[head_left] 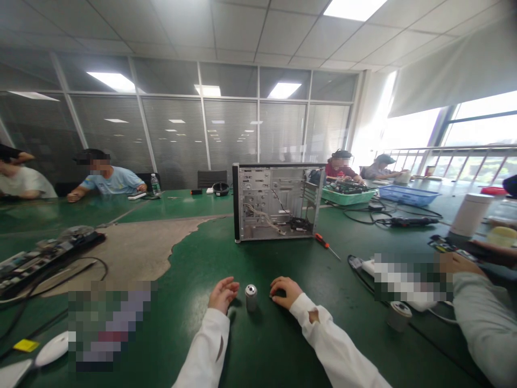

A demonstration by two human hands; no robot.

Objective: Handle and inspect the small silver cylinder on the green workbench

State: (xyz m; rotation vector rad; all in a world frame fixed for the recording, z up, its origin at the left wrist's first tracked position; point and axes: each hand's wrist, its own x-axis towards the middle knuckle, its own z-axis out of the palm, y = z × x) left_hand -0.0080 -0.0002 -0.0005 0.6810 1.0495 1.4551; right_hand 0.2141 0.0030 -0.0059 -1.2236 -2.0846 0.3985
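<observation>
A small silver metal cylinder (pixel 251 299) with dark openings in its top stands upright on the green table between my hands. To its left, my left hand (pixel 223 295) is held open, fingers loosely bent and apart, touching nothing visible. On the other side, my right hand (pixel 286 291) has its thumb and forefinger brought together at the tips; anything between them is too small to make out. Behind both hands stands an open computer case (pixel 278 205), with cables and bare metal bays inside. An orange-handled screwdriver (pixel 323 242) lies by its right corner.
A second metal cylinder (pixel 399 315) stands at right, near a white power strip (pixel 420 296) and a co-worker's sleeve (pixel 476 318). Green (pixel 348 198) and blue baskets (pixel 407 195) sit farther back. Electronic parts (pixel 52 253) and cables lie at left, beside a worn table patch (pixel 137 248).
</observation>
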